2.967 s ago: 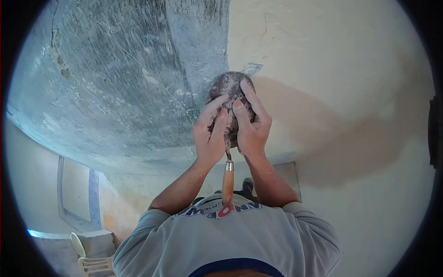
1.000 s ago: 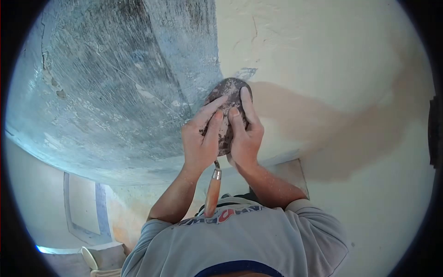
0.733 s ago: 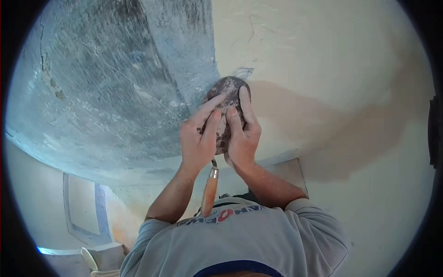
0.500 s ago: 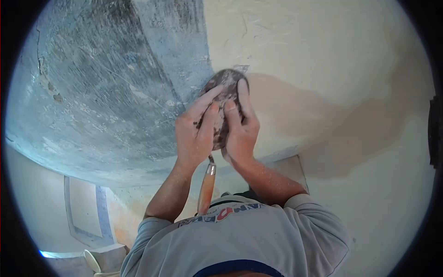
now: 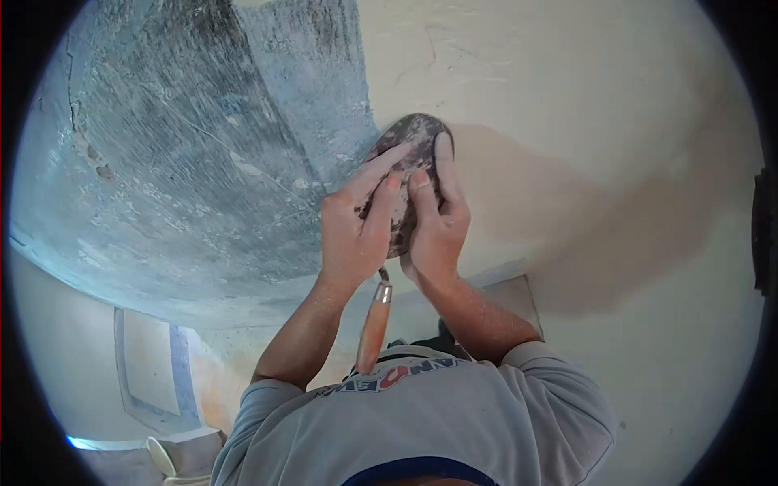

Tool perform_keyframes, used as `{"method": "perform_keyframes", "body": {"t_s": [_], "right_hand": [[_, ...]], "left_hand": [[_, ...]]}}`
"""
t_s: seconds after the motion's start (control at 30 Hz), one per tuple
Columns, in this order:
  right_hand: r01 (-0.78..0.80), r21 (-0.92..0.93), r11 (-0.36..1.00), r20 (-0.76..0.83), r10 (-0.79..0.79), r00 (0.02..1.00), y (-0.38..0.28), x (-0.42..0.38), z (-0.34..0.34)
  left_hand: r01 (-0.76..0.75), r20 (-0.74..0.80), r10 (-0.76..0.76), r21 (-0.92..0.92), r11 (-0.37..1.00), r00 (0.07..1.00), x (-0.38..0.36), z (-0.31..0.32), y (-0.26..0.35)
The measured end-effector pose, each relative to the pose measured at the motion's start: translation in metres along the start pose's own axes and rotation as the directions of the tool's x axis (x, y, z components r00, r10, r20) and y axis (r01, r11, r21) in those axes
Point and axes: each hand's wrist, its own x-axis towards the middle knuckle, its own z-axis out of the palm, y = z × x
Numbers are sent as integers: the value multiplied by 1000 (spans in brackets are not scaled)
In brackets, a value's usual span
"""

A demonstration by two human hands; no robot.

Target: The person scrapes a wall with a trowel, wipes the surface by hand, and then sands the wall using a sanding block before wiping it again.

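Note:
A trowel with a rounded, dark, white-smeared blade (image 5: 420,134) lies against the overhead surface, where a grey-blue patch (image 5: 300,81) meets a cream area (image 5: 519,73). My left hand (image 5: 355,231) grips the blade's left side, its index finger stretched across the face and its thumb near the middle. On the opposite side, my right hand (image 5: 440,231) is closed around the edge with its thumb on the face. Below both hands hangs the trowel's wooden handle (image 5: 374,334), joined by a curved metal neck; no hand holds the handle. White dust coats my fingers.
Left of the hands, the grey-blue surface has a crack and chipped spots (image 5: 101,172). A recessed frame (image 5: 150,364) shows in the wall at lower left, above a pale round object (image 5: 160,457). A dark object (image 5: 762,232) stands at the right edge.
Both hands and the trowel have shifted a little to the right and slightly upward along the surface. The grip looks the same.

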Motion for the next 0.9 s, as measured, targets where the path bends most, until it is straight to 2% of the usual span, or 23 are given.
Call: {"method": "perform_keyframes", "body": {"t_s": [0.03,0.07,0.1,0.23,0.33,0.4,0.47,0.53,0.6,0.67,0.77,0.83,0.9], "right_hand": [[41,-70,997,-18,-42,999,4,0,-2],[97,-140,985,-1,-98,995,5,-3,-3],[106,-136,985,-1,-108,994,5,1,-6],[-8,-44,999,35,10,999,-5,7,-9],[55,-120,991,13,-54,998,2,8,-16],[131,-287,949,39,-125,991,11,0,-28],[115,-313,943,73,-96,993,8,-4,-35],[122,-373,920,110,-86,990,1,-9,-38],[179,-421,889,190,-107,976,-3,-11,-41],[385,-470,794,313,-258,914,4,-10,-47],[338,-451,826,253,-244,936,-3,-15,-33],[386,-484,785,267,-288,920,2,-10,-32],[625,-621,474,478,-403,780,5,1,-31]], "left_hand": [[54,8,-53,-32,998,999,0,0,1],[53,-13,-53,15,998,999,-5,1,-1],[43,-11,-43,14,999,999,-3,4,-4],[-14,-31,14,-6,1000,999,-1,11,-5],[28,-8,-28,-54,998,1000,-4,12,-9],[97,-22,-98,-66,993,995,-20,17,-23],[54,-54,-57,-56,997,997,-29,23,-32],[248,-22,-258,-211,946,966,-38,26,-34],[239,-73,-258,-208,949,963,-44,28,-39],[165,-169,-221,-293,942,961,-47,31,-41],[128,-210,-190,-278,952,959,-49,30,-36],[123,-230,-185,-258,958,955,-48,26,-37],[138,-239,-201,-259,956,950,-47,19,-38]]}}
